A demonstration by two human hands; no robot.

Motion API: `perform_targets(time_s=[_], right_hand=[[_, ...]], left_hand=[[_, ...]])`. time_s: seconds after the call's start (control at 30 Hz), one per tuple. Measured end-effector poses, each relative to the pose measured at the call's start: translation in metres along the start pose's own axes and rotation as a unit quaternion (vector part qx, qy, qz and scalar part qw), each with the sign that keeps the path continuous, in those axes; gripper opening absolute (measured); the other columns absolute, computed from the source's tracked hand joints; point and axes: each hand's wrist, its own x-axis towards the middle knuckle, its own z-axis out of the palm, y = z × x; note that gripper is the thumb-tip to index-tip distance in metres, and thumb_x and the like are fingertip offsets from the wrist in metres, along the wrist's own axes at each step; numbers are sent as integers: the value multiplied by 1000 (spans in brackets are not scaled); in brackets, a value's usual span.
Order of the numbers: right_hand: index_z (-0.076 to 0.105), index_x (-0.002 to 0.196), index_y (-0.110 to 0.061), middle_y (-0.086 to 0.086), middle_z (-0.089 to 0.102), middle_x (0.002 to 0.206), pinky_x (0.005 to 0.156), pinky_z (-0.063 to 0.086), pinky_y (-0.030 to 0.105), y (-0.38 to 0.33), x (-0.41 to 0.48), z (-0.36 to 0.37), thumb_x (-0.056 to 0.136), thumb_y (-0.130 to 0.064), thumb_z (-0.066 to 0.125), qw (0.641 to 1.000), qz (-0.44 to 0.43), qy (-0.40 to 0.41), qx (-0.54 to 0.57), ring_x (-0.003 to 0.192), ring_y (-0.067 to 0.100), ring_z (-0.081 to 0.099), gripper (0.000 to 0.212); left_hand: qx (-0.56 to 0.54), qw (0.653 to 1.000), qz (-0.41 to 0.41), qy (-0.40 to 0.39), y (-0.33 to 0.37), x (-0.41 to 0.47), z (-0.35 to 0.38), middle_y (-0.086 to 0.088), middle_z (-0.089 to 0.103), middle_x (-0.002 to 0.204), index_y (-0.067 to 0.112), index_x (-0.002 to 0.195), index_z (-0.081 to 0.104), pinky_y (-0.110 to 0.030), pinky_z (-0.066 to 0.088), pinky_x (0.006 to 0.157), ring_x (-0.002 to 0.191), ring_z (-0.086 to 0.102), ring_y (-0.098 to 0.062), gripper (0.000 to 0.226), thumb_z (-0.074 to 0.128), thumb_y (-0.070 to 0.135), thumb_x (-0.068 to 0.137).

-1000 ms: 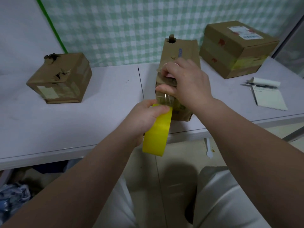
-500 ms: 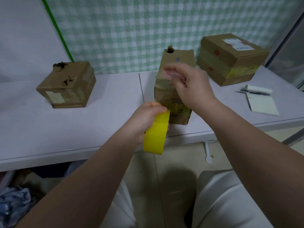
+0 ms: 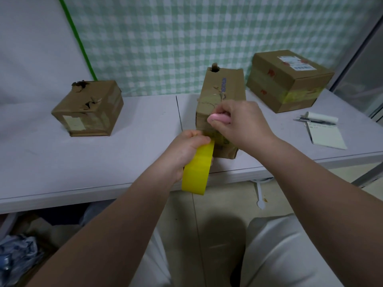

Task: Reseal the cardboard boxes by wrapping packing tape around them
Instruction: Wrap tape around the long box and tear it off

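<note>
The torn brown cardboard box (image 3: 87, 108) sits left on the white desk (image 3: 41, 152), with bare surface to its right. The left hand (image 3: 186, 150) still grips the yellow packing-tape roll (image 3: 196, 170) over the desk's front edge. The right hand (image 3: 242, 123), spread open half a second ago, now curls round a small pink object (image 3: 219, 119) against the tall brown cardboard box (image 3: 221, 94), which stands near that edge.

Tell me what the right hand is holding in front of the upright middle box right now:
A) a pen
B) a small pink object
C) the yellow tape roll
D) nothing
B: the right hand has its fingers curled round a small pink object in front of the upright box, while the left hand grips the yellow tape roll and the pen lies on the table.
</note>
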Motion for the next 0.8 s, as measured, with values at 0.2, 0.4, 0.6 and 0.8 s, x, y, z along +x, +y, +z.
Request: perform_targets(time_s=[0.2, 0.4, 0.6, 0.8], right_hand=[[74, 97, -16, 9, 72, 86, 67, 47, 33, -7, -1, 4, 93, -26, 58, 999, -41, -7, -35, 82, 27, 63, 20], [74, 98, -15, 10, 71, 90, 69, 48, 36, -12, 2, 5, 96, -25, 52, 994, -77, -18, -75, 85, 30, 63, 24], [64, 81, -14, -3, 47, 70, 61, 29, 29, -18, 5, 4, 98, -24, 47, 988, -86, -55, -115, 72, 19, 46, 26], [65, 92, -11, 0, 46, 84, 61, 30, 29, -17, 9, 6, 100, -26, 42, 979, -92, -77, -163, 80, 23, 53, 28]], left_hand=[[2, 1000, -4, 17, -5, 4, -3, -23, 59, 99, 8, 120, 50, -35, 54, 58, 67, 60, -28, 33, 59, 12, 89], [10, 1000, -6, 14, -6, 5, -4, -23, 60, 96, 8, 116, 52, -40, 51, 68, 72, 59, -30, 32, 62, 13, 86], [0, 1000, 0, 10, -7, 5, -4, -21, 60, 90, 10, 112, 52, -39, 50, 66, 69, 58, -29, 27, 61, 11, 86], [-4, 1000, 4, 7, -8, 4, -4, -22, 60, 91, 11, 110, 52, -44, 48, 71, 73, 57, -31, 25, 60, 10, 86]])
